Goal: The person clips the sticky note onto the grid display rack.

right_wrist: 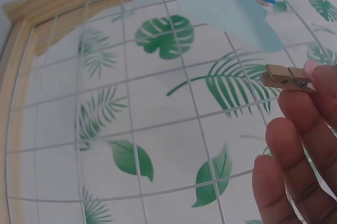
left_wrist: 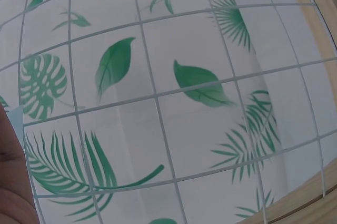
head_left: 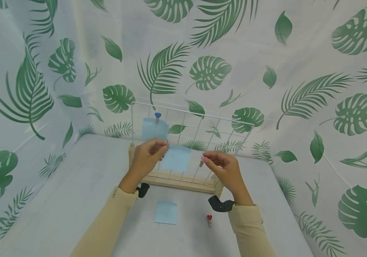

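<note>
A light blue paper square (head_left: 177, 159) is pinched at its upper left by my left hand (head_left: 147, 157), in front of a white wire grid (head_left: 199, 134) on a wooden base. My right hand (head_left: 224, 166), to the right of that paper, pinches a small wooden clothespin (right_wrist: 287, 78) between thumb and finger; a bit of pink shows at the thumb. In the right wrist view the clothespin is apart from the paper. Another blue paper square (head_left: 154, 129) hangs on the grid's upper left under a clothespin with a blue heart (head_left: 157, 115).
On the white table lie one more blue paper square (head_left: 165, 212) and a clothespin with a red heart (head_left: 209, 218). The grid's wooden base (head_left: 180, 184) runs across behind them. Leaf-patterned cloth (head_left: 247, 64) surrounds the table at the back and sides.
</note>
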Motion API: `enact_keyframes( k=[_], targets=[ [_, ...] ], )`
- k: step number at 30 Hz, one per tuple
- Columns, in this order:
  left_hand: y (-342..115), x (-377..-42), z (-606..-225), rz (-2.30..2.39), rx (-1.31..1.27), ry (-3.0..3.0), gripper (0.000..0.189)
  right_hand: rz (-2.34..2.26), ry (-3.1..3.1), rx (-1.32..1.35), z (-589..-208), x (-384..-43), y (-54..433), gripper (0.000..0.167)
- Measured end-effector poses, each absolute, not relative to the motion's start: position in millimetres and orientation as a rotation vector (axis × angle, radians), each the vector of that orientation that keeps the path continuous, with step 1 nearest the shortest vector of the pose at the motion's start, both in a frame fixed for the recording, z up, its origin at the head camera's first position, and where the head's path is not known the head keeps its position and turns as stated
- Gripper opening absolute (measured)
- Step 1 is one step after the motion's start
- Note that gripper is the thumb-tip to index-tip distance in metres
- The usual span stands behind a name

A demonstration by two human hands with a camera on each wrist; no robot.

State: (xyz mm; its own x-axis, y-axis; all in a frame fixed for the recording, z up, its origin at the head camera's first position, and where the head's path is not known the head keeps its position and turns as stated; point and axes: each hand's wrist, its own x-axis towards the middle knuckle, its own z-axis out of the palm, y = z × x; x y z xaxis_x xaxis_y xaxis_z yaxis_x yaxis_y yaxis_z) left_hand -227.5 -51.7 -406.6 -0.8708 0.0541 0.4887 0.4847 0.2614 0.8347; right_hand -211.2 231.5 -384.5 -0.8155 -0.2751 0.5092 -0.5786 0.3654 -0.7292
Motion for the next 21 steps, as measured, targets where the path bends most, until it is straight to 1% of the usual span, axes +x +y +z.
enact_keyframes(
  k=[6,21],
  targets=[
    [-48,-231,-407,-1.671,-0.5,-2.148,0.011,1.414,-2.372,0.742,-381,-213,234,0.015],
    [-44,-233,-407,-1.71,-0.538,-2.119,0.014,1.368,-2.412,0.761,-371,-222,232,0.015]
  ],
)
